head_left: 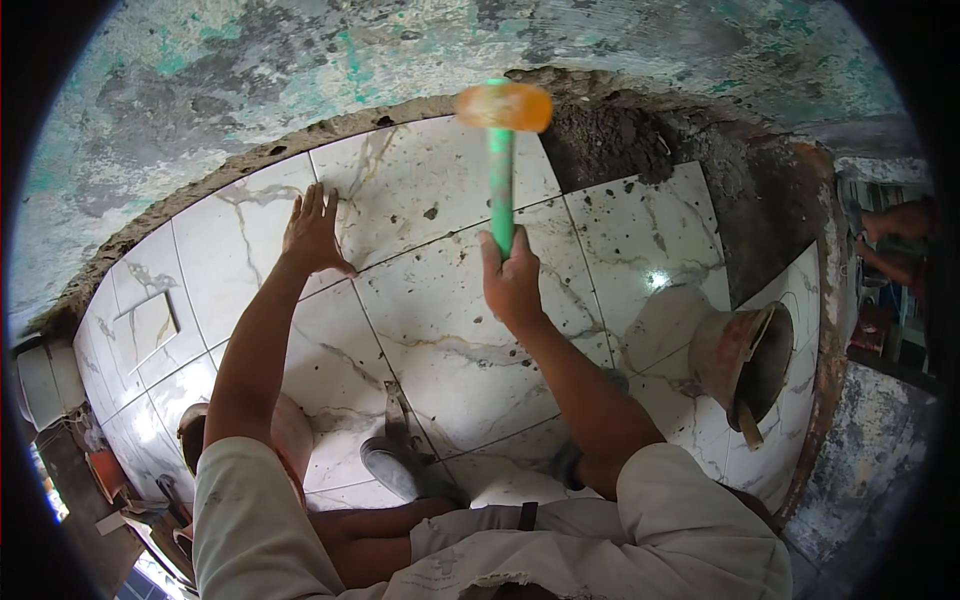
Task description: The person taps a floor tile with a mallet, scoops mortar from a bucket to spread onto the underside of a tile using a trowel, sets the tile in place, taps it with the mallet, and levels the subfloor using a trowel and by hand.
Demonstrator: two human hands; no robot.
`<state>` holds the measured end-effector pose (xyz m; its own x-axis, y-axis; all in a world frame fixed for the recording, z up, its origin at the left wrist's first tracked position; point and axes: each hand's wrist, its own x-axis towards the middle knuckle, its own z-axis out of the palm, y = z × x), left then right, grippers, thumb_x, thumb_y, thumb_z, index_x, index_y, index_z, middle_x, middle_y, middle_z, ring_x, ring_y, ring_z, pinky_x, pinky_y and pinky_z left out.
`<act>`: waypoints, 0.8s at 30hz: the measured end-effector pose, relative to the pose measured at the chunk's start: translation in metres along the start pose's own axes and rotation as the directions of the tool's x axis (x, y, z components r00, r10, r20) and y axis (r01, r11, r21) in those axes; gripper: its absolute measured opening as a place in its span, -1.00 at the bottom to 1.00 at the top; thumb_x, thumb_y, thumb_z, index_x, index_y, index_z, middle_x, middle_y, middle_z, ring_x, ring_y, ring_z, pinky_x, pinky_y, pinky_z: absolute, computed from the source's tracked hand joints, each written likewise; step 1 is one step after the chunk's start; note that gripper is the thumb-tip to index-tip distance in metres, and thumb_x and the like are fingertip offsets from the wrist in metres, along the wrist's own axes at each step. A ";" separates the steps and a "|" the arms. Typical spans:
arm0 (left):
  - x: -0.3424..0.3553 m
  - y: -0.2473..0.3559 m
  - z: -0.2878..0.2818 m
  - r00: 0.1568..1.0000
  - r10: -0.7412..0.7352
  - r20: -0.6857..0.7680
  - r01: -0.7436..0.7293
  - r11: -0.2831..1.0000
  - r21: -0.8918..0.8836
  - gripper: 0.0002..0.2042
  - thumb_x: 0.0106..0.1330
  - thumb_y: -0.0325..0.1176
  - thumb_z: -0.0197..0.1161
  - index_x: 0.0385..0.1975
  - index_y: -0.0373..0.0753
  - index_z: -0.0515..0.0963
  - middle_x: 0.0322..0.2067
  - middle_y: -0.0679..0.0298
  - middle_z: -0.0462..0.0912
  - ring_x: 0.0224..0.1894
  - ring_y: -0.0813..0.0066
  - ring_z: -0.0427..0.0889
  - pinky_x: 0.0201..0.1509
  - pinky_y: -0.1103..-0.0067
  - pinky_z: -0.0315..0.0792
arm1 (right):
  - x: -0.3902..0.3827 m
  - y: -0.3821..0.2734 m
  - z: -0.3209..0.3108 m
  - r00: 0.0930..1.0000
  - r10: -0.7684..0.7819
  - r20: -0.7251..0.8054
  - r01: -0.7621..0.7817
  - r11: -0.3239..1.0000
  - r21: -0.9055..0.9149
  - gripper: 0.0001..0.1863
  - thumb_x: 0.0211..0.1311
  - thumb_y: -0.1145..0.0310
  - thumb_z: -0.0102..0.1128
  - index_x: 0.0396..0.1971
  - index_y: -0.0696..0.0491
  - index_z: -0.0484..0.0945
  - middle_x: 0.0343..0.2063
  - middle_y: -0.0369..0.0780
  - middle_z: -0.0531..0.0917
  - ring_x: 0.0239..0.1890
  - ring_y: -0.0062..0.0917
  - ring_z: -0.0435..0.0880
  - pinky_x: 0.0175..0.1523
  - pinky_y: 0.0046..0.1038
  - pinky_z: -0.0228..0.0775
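Note:
My right hand is closed round the green handle of a mallet. Its orange head, slightly blurred, is over the far part of a white marble-patterned tile near the wall. I cannot tell whether the head touches that tile. My left hand lies spread on the tiles, across the joint at this tile's left edge, and holds nothing. Crumbs of mortar dot the tiles around both hands. A trowel-like metal tool rests beside my boot.
Dark wet mortar lies exposed right of the far tile, along a rough peeling wall. A tilted bucket with a wooden handle sticking out stands right. Another bucket is partly behind my left arm. A small tile piece lies left. Another person's hand shows far right.

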<state>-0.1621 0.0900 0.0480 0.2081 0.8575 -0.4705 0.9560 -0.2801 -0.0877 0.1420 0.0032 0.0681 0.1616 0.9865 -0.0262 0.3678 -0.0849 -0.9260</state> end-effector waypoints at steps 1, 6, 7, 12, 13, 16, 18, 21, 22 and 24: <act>0.000 0.000 -0.001 1.000 0.003 -0.002 -0.003 1.000 -0.008 0.44 -0.55 0.27 0.56 0.39 -0.33 -0.12 0.39 -0.16 -0.12 0.46 0.02 -0.18 0.50 0.23 -0.23 | 0.003 0.005 -0.002 0.998 0.048 -0.044 -0.050 0.998 -0.036 -0.65 0.30 0.18 0.12 -0.32 0.21 0.36 -0.61 0.04 0.56 -0.50 0.00 0.60 -0.41 -0.17 0.39; 0.002 -0.001 -0.002 1.000 -0.008 0.003 0.008 1.000 -0.017 0.46 -0.58 0.25 0.58 0.39 -0.34 -0.13 0.39 -0.16 -0.12 0.46 0.01 -0.18 0.50 0.23 -0.23 | 0.001 0.031 -0.002 0.971 0.176 0.160 -0.123 0.948 -0.292 -0.68 0.30 0.20 0.08 -0.30 0.20 0.36 -0.55 0.08 0.57 -0.42 0.08 0.58 -0.36 -0.06 0.38; 0.001 0.000 -0.002 1.000 0.003 -0.012 -0.003 1.000 -0.015 0.45 -0.59 0.27 0.57 0.38 -0.37 -0.11 0.38 -0.19 -0.11 0.46 -0.02 -0.17 0.50 0.22 -0.22 | 0.000 0.033 -0.002 0.977 0.166 0.131 -0.135 0.966 -0.223 -0.67 0.30 0.19 0.08 -0.30 0.21 0.36 -0.54 0.09 0.58 -0.41 0.08 0.58 -0.34 -0.06 0.39; 0.000 0.001 -0.001 1.000 0.013 -0.020 -0.013 1.000 -0.025 0.46 -0.60 0.28 0.56 0.37 -0.39 -0.09 0.37 -0.21 -0.11 0.45 -0.04 -0.17 0.49 0.21 -0.21 | 0.013 0.033 -0.008 0.967 0.246 0.061 -0.215 0.924 -0.315 -0.65 0.31 0.18 0.08 -0.30 0.22 0.36 -0.54 0.08 0.58 -0.42 0.05 0.60 -0.36 -0.10 0.41; 0.000 0.002 -0.001 1.000 0.008 -0.029 -0.008 1.000 -0.026 0.46 -0.60 0.27 0.57 0.38 -0.39 -0.10 0.38 -0.20 -0.12 0.45 -0.04 -0.17 0.49 0.22 -0.22 | 0.014 0.033 -0.010 0.981 0.192 0.026 -0.180 0.954 -0.242 -0.64 0.31 0.17 0.08 -0.28 0.23 0.36 -0.53 0.08 0.59 -0.42 0.04 0.60 -0.35 -0.08 0.41; -0.001 0.002 -0.002 1.000 0.001 -0.011 -0.002 0.999 -0.042 0.44 -0.56 0.23 0.58 0.39 -0.35 -0.12 0.39 -0.16 -0.13 0.47 0.02 -0.20 0.50 0.24 -0.23 | 0.014 0.036 -0.011 0.992 0.113 -0.063 -0.119 0.988 -0.095 -0.63 0.31 0.16 0.08 -0.27 0.22 0.37 -0.54 0.09 0.59 -0.42 0.04 0.61 -0.35 -0.08 0.43; -0.002 0.002 -0.003 1.000 -0.005 0.000 0.005 0.999 -0.035 0.44 -0.57 0.23 0.58 0.39 -0.35 -0.12 0.39 -0.16 -0.13 0.47 0.02 -0.21 0.50 0.25 -0.23 | 0.011 0.041 -0.009 0.985 0.169 -0.028 -0.171 0.965 -0.198 -0.64 0.30 0.17 0.08 -0.27 0.22 0.37 -0.54 0.09 0.59 -0.42 0.05 0.61 -0.35 -0.07 0.42; -0.002 0.002 -0.002 1.000 -0.004 -0.018 0.004 0.999 -0.037 0.45 -0.58 0.24 0.59 0.39 -0.34 -0.13 0.40 -0.15 -0.15 0.47 0.03 -0.22 0.50 0.25 -0.22 | 0.006 0.049 -0.010 0.978 0.207 0.010 -0.196 0.938 -0.285 -0.65 0.30 0.18 0.09 -0.27 0.21 0.36 -0.54 0.09 0.59 -0.42 0.06 0.60 -0.35 -0.06 0.42; 0.000 0.003 -0.002 1.000 -0.009 -0.010 0.009 0.999 -0.043 0.46 -0.58 0.24 0.59 0.39 -0.34 -0.13 0.40 -0.15 -0.15 0.47 0.03 -0.23 0.50 0.26 -0.22 | 0.007 0.051 -0.012 0.989 0.145 -0.011 -0.143 0.951 -0.275 -0.65 0.30 0.18 0.09 -0.28 0.20 0.35 -0.54 0.10 0.58 -0.42 0.07 0.60 -0.35 -0.05 0.42; 0.003 0.003 0.000 1.000 0.006 -0.023 -0.007 1.000 -0.025 0.47 -0.59 0.27 0.57 0.39 -0.34 -0.14 0.40 -0.15 -0.15 0.47 0.03 -0.22 0.50 0.23 -0.23 | 0.005 0.051 -0.016 0.988 0.149 -0.047 -0.156 0.955 -0.254 -0.65 0.30 0.16 0.08 -0.29 0.20 0.34 -0.55 0.10 0.58 -0.43 0.08 0.59 -0.37 -0.03 0.42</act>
<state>-0.1589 0.0914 0.0462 0.2188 0.8654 -0.4508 0.9594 -0.2751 -0.0625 0.1763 0.0019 0.0270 0.2572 0.9552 -0.1462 0.5585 -0.2704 -0.7842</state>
